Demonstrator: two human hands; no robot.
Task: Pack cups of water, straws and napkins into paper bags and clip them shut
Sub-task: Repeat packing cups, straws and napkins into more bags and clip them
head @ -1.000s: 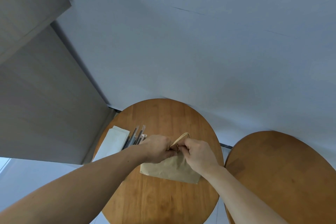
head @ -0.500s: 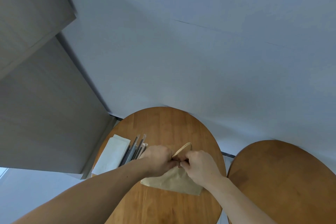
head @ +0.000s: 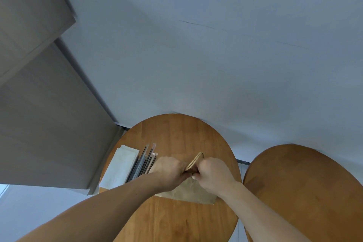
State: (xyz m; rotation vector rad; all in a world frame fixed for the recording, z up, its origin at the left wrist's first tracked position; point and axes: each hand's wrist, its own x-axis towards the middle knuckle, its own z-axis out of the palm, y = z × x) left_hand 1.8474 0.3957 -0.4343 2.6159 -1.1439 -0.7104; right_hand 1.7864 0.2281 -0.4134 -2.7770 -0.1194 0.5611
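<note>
A brown paper bag (head: 191, 192) lies on the round wooden table (head: 176, 135). My left hand (head: 167, 173) and my right hand (head: 214, 175) meet at its top edge, both with curled fingers pinching the bag's top, where a loop handle (head: 196, 160) sticks up. Something small and dark shows between the fingertips; I cannot tell what it is. Wrapped straws (head: 144, 163) lie left of my left hand, and a stack of white napkins (head: 120, 165) lies beside them at the table's left edge. No cup is visible.
A second round wooden table (head: 306, 188) stands close on the right with a narrow gap between the two. A grey cabinet (head: 45, 124) rises on the left, and a pale wall runs behind both tables.
Both hands stay at the bag's top, working the same spot. The camera tilted up and then back down; the bag, straws and napkins have not moved on the table.
</note>
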